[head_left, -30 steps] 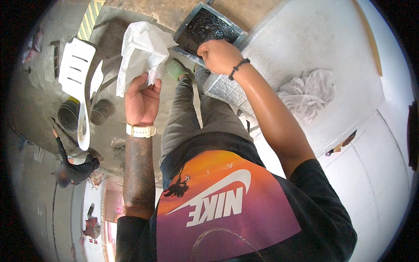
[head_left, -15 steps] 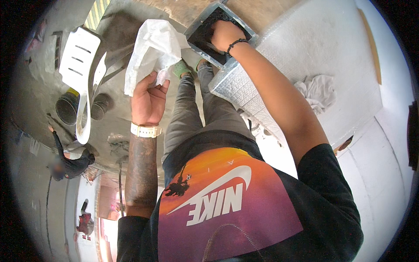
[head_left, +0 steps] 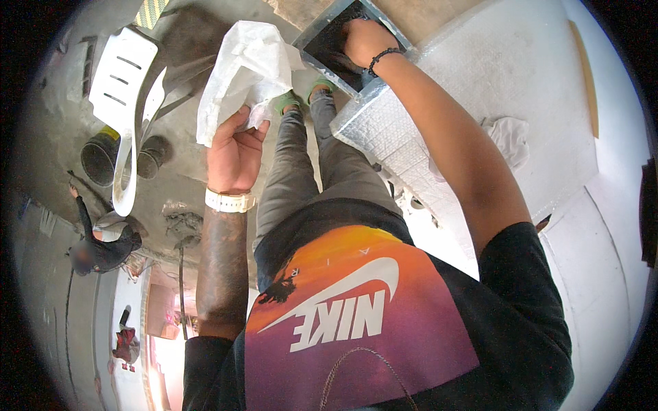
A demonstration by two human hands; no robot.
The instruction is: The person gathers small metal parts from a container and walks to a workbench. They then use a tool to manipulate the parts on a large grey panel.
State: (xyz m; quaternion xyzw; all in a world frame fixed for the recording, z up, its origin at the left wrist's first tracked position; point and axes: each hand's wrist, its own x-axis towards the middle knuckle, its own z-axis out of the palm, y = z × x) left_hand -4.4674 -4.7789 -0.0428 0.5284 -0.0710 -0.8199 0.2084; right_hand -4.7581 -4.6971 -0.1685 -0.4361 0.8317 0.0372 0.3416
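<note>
My left hand [head_left: 236, 154], with a white watch strap at the wrist, pinches the lower edge of a thin, crumpled white bag [head_left: 247, 68]. The bag stands up above the fingers, and its inside cannot be seen. My right hand [head_left: 370, 44], a black beaded bracelet at its wrist, reaches into a dark open box [head_left: 327, 48] with a grey rim. Its fingers are curled, and the tips are lost in the box's dark inside, so what they grip is hidden. The box sits beside a table covered in silvery bubble wrap [head_left: 384, 130].
A crumpled white cloth [head_left: 508, 140] lies on the wrapped table at my right. On the left are a white plastic chair [head_left: 116, 89] with slots, and black buckets [head_left: 99, 161] on the concrete floor. Farther off at left, a person in dark clothes [head_left: 113, 250] bends with one arm stretched out.
My right hand and the box have shifted slightly right and up in the view. The left hand still holds the bag, almost in the same place.
</note>
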